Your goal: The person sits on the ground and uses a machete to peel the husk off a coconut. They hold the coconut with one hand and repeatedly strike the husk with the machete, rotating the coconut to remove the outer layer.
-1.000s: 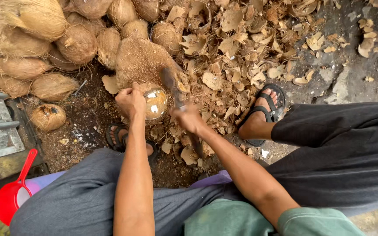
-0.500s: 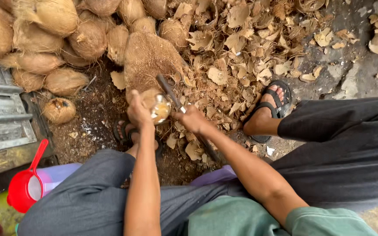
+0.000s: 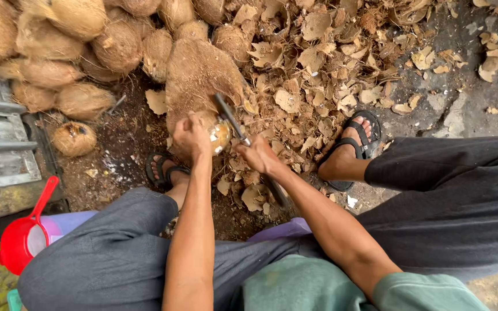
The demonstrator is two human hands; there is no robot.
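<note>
Brown-husked coconut [image 3: 217,133] is clamped in the closed left hand [image 3: 191,135] on a chopping stump [image 3: 197,75]; a machete [image 3: 231,122] is gripped tight by the right hand [image 3: 259,156]. Fingers beside the blade could be cut if a blow glances off.

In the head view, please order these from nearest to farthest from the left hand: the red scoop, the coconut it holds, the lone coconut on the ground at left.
1. The coconut in the left hand, touching it, at centre.
2. The lone coconut, on the ground to the left.
3. The red scoop, lower left corner.
</note>
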